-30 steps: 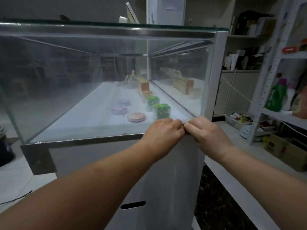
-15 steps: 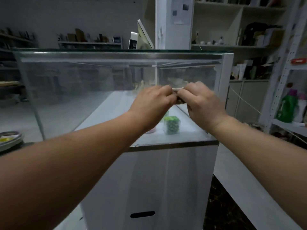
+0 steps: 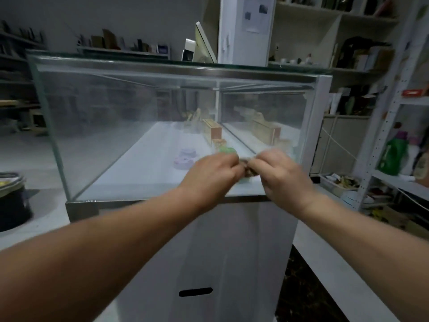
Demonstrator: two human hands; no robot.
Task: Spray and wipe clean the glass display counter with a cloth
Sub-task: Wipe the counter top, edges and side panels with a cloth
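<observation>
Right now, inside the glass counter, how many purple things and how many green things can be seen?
Purple round tins: 2
Green boxes: 2, the nearer mostly hidden behind the left hand and right hand, which grip the cloth
Total: 4

Display worktop (image 3: 130, 122) of clear glass, hazy and smeared, faintly reflective; brushed grey metal trim (image 3: 176, 71) along its top edge; base cabinet (image 3: 243, 247) smooth matt white; crumpled brownish cloth (image 3: 248, 170); pale wooden boxes (image 3: 213, 132) inside; glossy green plastic bottle (image 3: 392, 158).
</observation>
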